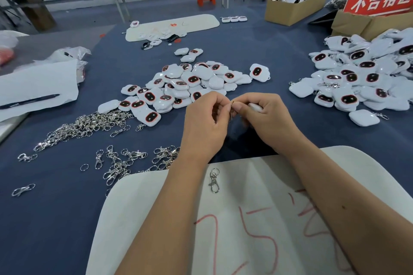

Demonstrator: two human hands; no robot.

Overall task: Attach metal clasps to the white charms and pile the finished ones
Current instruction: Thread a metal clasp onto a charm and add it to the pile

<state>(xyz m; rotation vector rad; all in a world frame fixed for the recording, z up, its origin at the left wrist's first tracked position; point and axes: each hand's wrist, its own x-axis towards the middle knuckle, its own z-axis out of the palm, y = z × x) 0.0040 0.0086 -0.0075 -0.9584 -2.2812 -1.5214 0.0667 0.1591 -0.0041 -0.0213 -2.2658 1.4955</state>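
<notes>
Here I am partway through fitting one clasp, both hands raised just above the white pad (pixel 257 185) that lies nearest me on the blue table (pixel 67 219). My left hand (pixel 204 123) has its fingers curled and pinches the small metal clasp (pixel 232 107) at its ring. My right hand (pixel 266 114) curls round a white charm (pixel 256 107), mostly hidden in the fingers, its loop end meeting the clasp. Beyond the pad, straight ahead, sits the heap of bare charms (pixel 190 87); left of the pad lie the loose clasps (pixel 89 125); to its right, the finished pile (pixel 357 78). One spare clasp (pixel 214 179) rests on the pad. I judge the next move needs the ring threaded fully through the loop, then the charm set on the finished pile.
</notes>
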